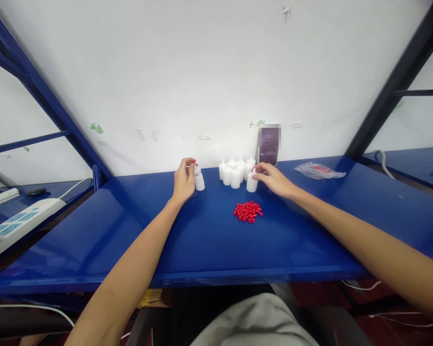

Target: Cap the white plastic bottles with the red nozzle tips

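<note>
My left grip (184, 180) is pinched on a red cap (194, 162) at the tip of a white bottle (199, 180) on the desk (202, 240). Right of it: bottle cluster (235, 178), loose red caps (248, 212) in front. My right grip (273, 179) is closed on the top of a lone bottle (251, 183); plastic bag (319, 170) farther right.
</note>
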The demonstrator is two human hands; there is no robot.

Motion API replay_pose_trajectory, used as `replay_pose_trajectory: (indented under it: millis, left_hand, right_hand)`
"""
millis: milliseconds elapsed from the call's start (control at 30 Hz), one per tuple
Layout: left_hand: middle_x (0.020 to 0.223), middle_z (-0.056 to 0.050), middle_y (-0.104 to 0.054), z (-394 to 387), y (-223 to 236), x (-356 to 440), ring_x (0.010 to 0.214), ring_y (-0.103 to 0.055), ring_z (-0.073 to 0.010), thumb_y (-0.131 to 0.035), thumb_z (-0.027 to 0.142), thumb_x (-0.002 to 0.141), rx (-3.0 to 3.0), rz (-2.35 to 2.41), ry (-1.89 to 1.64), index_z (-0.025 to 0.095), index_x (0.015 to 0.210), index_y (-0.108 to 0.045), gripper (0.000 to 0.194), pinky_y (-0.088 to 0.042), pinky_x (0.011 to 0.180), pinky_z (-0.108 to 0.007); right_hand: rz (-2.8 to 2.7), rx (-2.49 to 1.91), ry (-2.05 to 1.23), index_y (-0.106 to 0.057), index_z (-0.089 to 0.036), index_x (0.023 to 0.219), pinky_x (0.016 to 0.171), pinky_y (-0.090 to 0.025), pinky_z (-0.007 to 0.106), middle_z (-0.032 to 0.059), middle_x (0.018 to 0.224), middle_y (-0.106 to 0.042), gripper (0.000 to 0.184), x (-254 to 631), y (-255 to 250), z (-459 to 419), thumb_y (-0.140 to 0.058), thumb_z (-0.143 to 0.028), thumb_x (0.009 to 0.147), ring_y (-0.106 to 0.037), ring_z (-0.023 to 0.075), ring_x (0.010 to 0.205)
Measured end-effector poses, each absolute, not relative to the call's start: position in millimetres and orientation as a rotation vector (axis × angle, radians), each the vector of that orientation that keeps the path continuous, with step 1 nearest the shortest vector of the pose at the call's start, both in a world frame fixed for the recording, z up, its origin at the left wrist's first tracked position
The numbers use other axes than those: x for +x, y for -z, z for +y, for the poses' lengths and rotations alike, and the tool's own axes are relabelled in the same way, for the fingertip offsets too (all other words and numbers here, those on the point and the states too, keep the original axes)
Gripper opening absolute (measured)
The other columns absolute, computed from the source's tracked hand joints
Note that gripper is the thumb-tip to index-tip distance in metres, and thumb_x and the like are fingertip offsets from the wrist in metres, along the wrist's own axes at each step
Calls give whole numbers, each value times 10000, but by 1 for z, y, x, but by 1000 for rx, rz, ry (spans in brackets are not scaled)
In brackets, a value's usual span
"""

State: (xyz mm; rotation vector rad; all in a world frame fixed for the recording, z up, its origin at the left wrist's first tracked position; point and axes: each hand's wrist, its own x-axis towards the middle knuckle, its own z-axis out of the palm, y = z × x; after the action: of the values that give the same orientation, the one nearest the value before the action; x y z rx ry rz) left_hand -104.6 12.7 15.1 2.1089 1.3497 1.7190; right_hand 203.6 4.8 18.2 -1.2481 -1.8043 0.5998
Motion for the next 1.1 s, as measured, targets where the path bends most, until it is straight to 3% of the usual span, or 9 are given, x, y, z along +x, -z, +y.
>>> replay_pose_trajectory:
  millis: [167, 400, 600, 733, 800, 967, 1100]
  left_hand:
    - [1024, -55, -652, 12, -14, -103, 795, -616, -134, -403, 363, 996, 2104, 1332, -1744, 209, 1114, -541, 238, -469, 737, -260]
    - [1038, -54, -652, 15, -11, -103, 803, -620, -138, -419, 375, 990, 2083, 1316, -1723, 220, 1135, -532, 241, -477, 743, -263]
    - [1052, -56, -653, 14, -12, -103, 867, -625, -148, -418, 360, 989, 2092, 1324, -1719, 226, 1143, -537, 236, -477, 773, -271]
    - [1051, -57, -652, 15, -14, -103, 844, -624, -143, -430, 351, 980, 2082, 1325, -1720, 223, 1134, -544, 230, -485, 761, -271]
    - [1040, -53, -647, 16, -15, -103, 827, -624, -139, -436, 356, 976, 2057, 1299, -1733, 224, 1124, -540, 224, -490, 731, -262]
    - [961, -46, -655, 18, -14, -105, 806, -624, -140, -437, 348, 972, 2087, 1276, -1682, 216, 1109, -538, 215, -493, 747, -270]
    - [953, -53, -665, 16, -13, -104, 787, -619, -144, -433, 330, 966, 2148, 1282, -1589, 210, 1105, -549, 217, -487, 743, -282]
  right_hand:
    - [-1841, -1260, -754, -589, -207, 880, 759, -410, 345, 38, 927, -593, 270, 205, -21, 3, -556, -449, 766, -533, 220, 864]
    - [-1824, -1249, -624, -619, -197, 788, 796, -389, 355, 40, 883, -606, 274, 206, -20, 6, -532, -457, 776, -547, 228, 874]
    - [-1786, -1254, -643, -624, -192, 858, 689, -401, 326, 29, 851, -600, 305, 208, -18, 4, -510, -473, 828, -531, 177, 697]
    - [-1862, -1195, -550, -650, -193, 793, 789, -419, 337, 47, 929, -575, 356, 207, -13, 6, -524, -522, 844, -562, 202, 835]
    - [-1884, -1187, -534, -639, -189, 753, 785, -414, 338, 40, 868, -577, 377, 204, -13, 6, -530, -538, 844, -555, 206, 832]
    - [-1870, -1266, -695, -598, -183, 706, 606, -348, 310, -33, 546, -454, 407, 199, -20, -3, -566, -572, 823, -449, 154, 577]
    - [-1834, -1245, -705, -587, -181, 675, 582, -350, 305, -12, 574, -535, 386, 198, -22, -7, -625, -549, 784, -473, 150, 569]
